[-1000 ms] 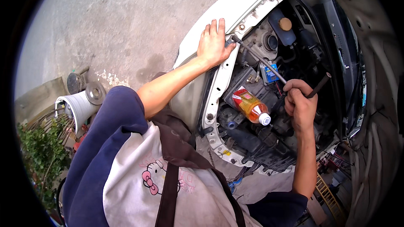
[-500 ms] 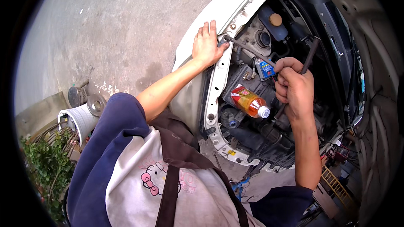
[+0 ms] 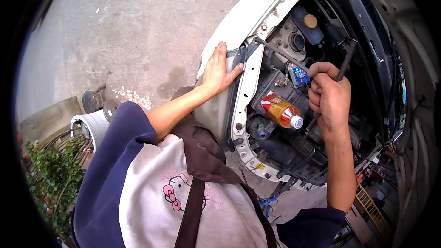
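Note:
My right hand (image 3: 331, 94) is closed around a dark cross-shaped wrench (image 3: 285, 56) above the engine bay. One arm of the wrench runs to the white front body panel (image 3: 250, 76), its tip at a bolt spot near the headlight's upper corner. Another arm sticks out past my fist, up and to the right. My left hand (image 3: 217, 74) lies flat with the thumb spread, on the outer side of the headlight (image 3: 216, 105) and white fender (image 3: 234, 25). It holds nothing.
A bottle of amber liquid (image 3: 281, 111) lies on the engine bay parts beside a small blue box (image 3: 299, 75). A reservoir with a tan cap (image 3: 310, 21) stands farther back. The raised hood (image 3: 418, 105) is at right. A white bucket (image 3: 94, 128) and plants (image 3: 53, 170) are at left.
My left hand has slid away from the wrench tip, back along the headlight toward me. My right hand keeps its grip on the wrench. The view has shifted slightly.

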The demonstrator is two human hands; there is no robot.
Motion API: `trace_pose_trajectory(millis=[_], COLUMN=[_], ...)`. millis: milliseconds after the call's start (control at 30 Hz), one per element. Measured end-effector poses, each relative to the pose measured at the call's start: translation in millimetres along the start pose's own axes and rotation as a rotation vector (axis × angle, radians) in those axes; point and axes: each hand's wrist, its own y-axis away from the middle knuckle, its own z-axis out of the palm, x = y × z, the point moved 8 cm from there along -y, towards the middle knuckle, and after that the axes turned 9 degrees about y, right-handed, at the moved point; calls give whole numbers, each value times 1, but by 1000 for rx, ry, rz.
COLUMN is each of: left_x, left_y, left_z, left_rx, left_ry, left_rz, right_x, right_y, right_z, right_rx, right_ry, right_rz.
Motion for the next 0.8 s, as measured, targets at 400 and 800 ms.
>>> trace_pose_trajectory(millis=[400,800], left_x=[8,-82], left_y=[5,72], left_z=[-6,-14], left_rx=[133,-279], left_ry=[19,228], left_rz=[115,-123], right_x=[-17,-25], right_y=[2,7], right_z=[20,33], right_rx=[-72,-68], right_ry=[55,108], right_rz=[-55,-68])
